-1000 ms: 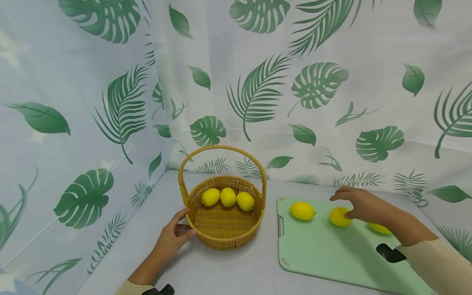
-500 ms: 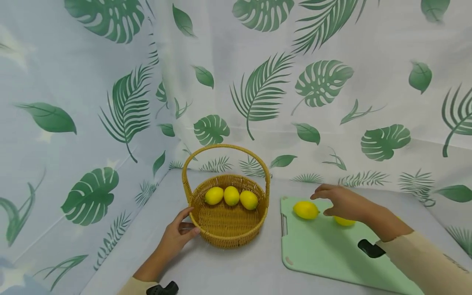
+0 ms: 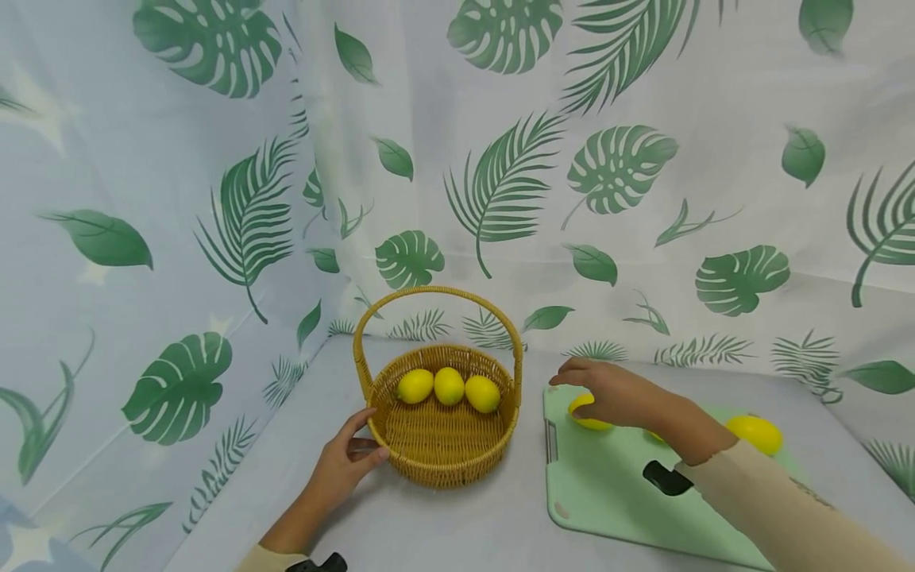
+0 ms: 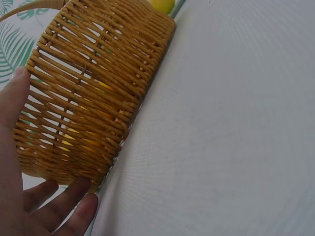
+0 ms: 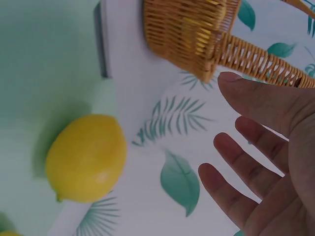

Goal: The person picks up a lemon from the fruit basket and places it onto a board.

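At the left side of the wicker basket [image 3: 446, 469], the left hand [image 3: 336, 469] rests its fingertips and thumb against the rim and outer wall; the left wrist view shows its relaxed fingers [image 4: 61, 206] on the woven side [image 4: 88, 93]. Three lemons [image 3: 449, 387] lie in a row at the basket's back. Over the leftmost lemon [image 3: 592, 425] on the green board [image 3: 593, 492] hovers the right hand [image 3: 615, 395], partly covering it. From the right wrist, a lemon [image 5: 86, 158] appears apart from the spread fingers of the right hand [image 5: 266, 172], which hold nothing.
Another lemon [image 3: 756, 434] lies on the board's right part, and one more [image 3: 654, 436] is mostly hidden behind the right forearm. Leaf-patterned curtains [image 3: 515, 183] rise behind and to the left of the white tabletop [image 3: 486, 524].
The right hand has moved left across the board, from the middle lemon to above the leftmost one. More of the right-hand lemon shows now. The left hand keeps its place at the basket.
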A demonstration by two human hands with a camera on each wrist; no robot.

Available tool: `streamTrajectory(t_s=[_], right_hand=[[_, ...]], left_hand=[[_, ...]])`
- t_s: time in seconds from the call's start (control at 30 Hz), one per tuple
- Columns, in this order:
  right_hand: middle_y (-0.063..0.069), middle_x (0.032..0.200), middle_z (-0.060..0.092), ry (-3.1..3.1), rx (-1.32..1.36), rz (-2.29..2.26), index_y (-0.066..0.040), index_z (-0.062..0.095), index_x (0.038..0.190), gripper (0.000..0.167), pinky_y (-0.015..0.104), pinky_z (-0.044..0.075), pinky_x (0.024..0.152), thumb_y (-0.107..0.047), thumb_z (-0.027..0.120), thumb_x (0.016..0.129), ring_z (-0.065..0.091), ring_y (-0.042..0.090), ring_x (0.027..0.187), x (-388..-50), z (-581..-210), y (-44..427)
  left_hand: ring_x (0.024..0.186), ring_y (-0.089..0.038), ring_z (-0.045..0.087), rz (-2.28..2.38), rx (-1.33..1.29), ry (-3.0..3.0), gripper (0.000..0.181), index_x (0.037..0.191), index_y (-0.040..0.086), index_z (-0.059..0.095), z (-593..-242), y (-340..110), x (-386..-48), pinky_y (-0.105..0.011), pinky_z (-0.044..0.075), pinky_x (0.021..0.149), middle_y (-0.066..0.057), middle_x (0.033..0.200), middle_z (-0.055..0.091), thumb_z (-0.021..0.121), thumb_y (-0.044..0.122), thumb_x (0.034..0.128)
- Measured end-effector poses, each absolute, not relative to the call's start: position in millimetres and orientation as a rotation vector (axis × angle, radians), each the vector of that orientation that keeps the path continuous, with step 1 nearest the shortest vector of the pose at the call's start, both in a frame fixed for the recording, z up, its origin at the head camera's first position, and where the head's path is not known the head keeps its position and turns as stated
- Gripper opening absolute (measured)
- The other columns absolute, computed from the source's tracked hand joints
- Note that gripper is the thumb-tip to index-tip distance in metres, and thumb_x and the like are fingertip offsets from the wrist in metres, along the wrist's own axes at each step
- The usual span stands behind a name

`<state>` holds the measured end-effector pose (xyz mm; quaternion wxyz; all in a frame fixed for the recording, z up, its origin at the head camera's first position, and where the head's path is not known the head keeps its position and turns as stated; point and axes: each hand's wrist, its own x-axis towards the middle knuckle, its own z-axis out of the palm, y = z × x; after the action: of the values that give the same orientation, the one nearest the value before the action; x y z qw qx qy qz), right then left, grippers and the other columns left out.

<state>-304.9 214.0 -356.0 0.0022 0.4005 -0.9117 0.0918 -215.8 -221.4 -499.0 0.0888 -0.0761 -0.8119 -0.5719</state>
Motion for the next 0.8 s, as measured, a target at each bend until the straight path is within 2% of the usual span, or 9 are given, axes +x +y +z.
streamTrajectory(t_s=[0.4, 0.6, 0.8], right_hand=[[-0.005, 0.127, 0.054, -2.830, 1.314, 0.404, -0.018, 0.063, 0.128, 0.047, 0.040, 0.048, 0.094, -0.020, 0.079, 0.083, 0.054, 0.020, 0.116, -300.2, -357.5, 184.3], [-0.008, 0.127, 0.054, -2.822, 1.345, 0.493, -0.019, 0.063, 0.130, 0.045, 0.037, 0.049, 0.094, -0.030, 0.074, 0.088, 0.053, 0.015, 0.115, -299.2, -361.7, 173.7], [-0.006, 0.119, 0.059, -2.753, 1.402, 0.522, -0.018, 0.064, 0.128, 0.041, 0.030, 0.052, 0.085, -0.029, 0.073, 0.089, 0.056, 0.009, 0.105, -299.7, -367.1, 166.3]], left_hand=[[0.104, -0.025, 0.063, -1.718, -0.232, -2.411, 0.070, 0.148, 0.019, 0.042, -498.7, -222.0, -216.1, -0.029, 0.054, 0.078, -0.017, 0.146, 0.041, 0.076, 0.024, 0.0868], [0.104, -0.024, 0.064, -1.704, -0.243, -2.411, 0.071, 0.148, 0.018, 0.041, -500.2, -221.7, -216.7, -0.028, 0.054, 0.079, -0.016, 0.147, 0.040, 0.076, 0.026, 0.0867], [0.104, -0.025, 0.064, -1.718, -0.252, -2.398, 0.070, 0.148, 0.017, 0.041, -498.2, -221.6, -215.7, -0.029, 0.055, 0.079, -0.019, 0.148, 0.040, 0.076, 0.022, 0.0871]])
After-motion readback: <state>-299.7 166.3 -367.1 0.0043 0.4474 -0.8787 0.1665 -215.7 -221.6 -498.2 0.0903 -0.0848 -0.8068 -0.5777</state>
